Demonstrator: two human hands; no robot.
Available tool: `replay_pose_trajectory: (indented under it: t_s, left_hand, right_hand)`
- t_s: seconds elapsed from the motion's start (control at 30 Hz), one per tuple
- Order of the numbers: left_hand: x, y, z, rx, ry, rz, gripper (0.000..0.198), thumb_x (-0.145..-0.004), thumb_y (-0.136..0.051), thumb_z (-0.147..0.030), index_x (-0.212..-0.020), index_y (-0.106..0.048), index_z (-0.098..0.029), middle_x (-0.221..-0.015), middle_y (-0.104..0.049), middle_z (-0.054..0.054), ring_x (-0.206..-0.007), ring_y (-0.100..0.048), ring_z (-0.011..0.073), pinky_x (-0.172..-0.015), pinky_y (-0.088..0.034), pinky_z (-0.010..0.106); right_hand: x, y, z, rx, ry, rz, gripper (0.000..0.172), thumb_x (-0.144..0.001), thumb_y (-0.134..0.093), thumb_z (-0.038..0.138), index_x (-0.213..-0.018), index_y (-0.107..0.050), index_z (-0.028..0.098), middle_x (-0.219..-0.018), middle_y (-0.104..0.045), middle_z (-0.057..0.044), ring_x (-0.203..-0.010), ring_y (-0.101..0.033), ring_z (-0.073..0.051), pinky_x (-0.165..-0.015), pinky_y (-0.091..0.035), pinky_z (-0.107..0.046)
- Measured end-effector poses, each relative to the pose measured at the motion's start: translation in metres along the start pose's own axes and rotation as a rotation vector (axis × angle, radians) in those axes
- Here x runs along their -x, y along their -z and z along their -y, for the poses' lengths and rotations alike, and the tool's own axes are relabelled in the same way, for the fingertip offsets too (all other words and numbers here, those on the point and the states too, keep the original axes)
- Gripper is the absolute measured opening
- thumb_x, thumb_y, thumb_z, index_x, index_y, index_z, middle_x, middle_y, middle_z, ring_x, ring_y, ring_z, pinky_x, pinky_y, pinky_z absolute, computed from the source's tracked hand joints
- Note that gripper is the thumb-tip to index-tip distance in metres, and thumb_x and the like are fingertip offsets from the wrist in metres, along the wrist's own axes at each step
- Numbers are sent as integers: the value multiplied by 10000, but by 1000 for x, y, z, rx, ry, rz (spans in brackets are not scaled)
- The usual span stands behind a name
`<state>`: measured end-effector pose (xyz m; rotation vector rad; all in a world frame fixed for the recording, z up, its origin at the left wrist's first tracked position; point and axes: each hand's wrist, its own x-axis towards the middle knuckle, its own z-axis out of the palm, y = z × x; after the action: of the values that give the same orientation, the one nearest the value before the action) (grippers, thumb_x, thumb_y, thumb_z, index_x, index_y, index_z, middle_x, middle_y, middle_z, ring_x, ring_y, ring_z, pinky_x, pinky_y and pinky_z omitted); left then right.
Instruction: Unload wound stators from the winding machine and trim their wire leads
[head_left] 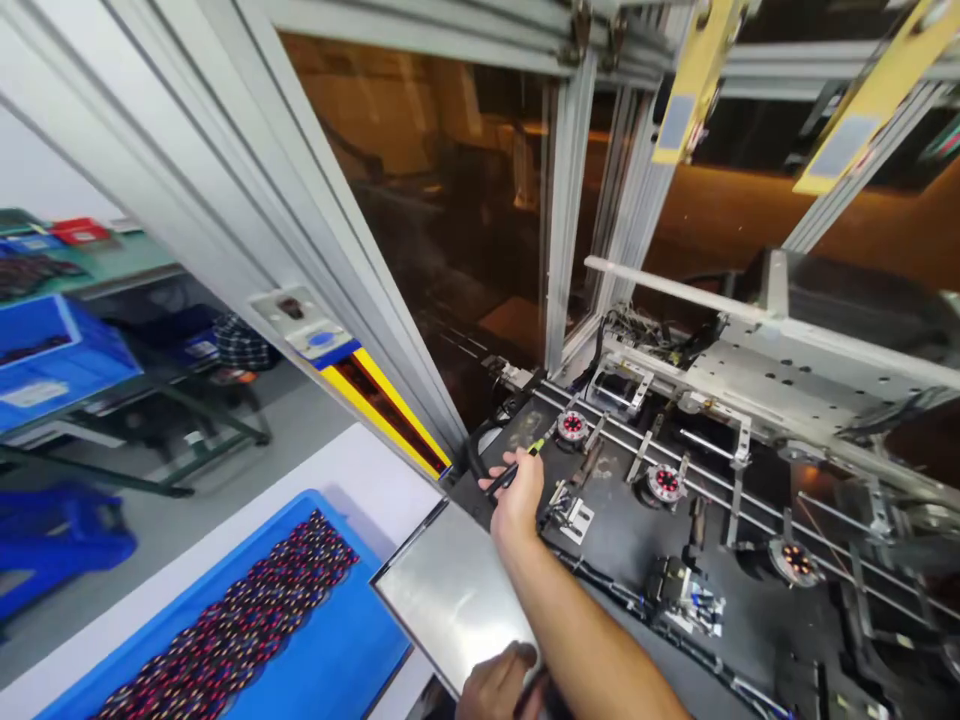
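Note:
My right hand [517, 495] reaches out over the dark machine bed, its fingers closed around a slim black pen-like tool [501, 482] with a yellow-green end. That end points toward a round fixture [572, 428] with a red and black centre, a short way off. Whether the two touch, I cannot tell. At the bottom edge, my left hand [496, 688] is curled beside the near end of a shiny metal plate [457, 590]. Something dark lies by its fingers, partly cut off by the frame and blurred.
More round fixtures [665, 484] line the rails on the machine bed [615, 520]. Left, a blue tray [352, 640] holds many small ring-shaped parts [240, 620]. Aluminium posts [570, 220] and a yellow-edged strip [390, 410] frame the opening. Blue bins [67, 360] stand farther left.

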<state>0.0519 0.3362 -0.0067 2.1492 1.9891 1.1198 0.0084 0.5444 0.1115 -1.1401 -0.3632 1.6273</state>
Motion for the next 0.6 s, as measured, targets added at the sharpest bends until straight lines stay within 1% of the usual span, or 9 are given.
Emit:
replay_pose_trajectory:
  t_s: [0.1,0.2,0.37,0.6]
  left_hand:
    - [2,-2,0,-42,-23,21,208,-879,-500,-190,-960,-691,-175,-840,-788,116,-699,-765,235,-607,-634,293]
    - [-1,1,-2,-63,-25,35,212,-887,-491,-203,-970,-683,-166,-815,-780,125,-681,-761,243,-596,-636,304]
    - [-8,4,-4,-58,-41,40,210,-899,-480,-218,-954,-678,-173,-788,-774,122,-640,-754,236,-576,-633,293]
    - [-7,3,-5,-40,-35,26,197,-869,-500,-187,-944,-681,-181,-789,-776,126,-655,-760,250,-569,-639,309]
  right_hand:
    - [-3,2,0,-5,-24,-16,213,-800,-583,381,-892,-549,192,-750,-569,40,-572,-566,-109,-421,-486,-193]
    - [-4,1,2,-6,-37,-25,244,-741,-572,404,-875,-542,202,-756,-564,39,-584,-566,-113,-411,-498,-194]
    - [-6,0,4,-18,-37,-30,259,-727,-570,422,-861,-534,204,-793,-560,30,-593,-567,-114,-419,-522,-211]
    - [-8,3,6,-30,-40,-44,285,-708,-567,436,-880,-524,213,-802,-547,32,-577,-559,-115,-404,-515,-220]
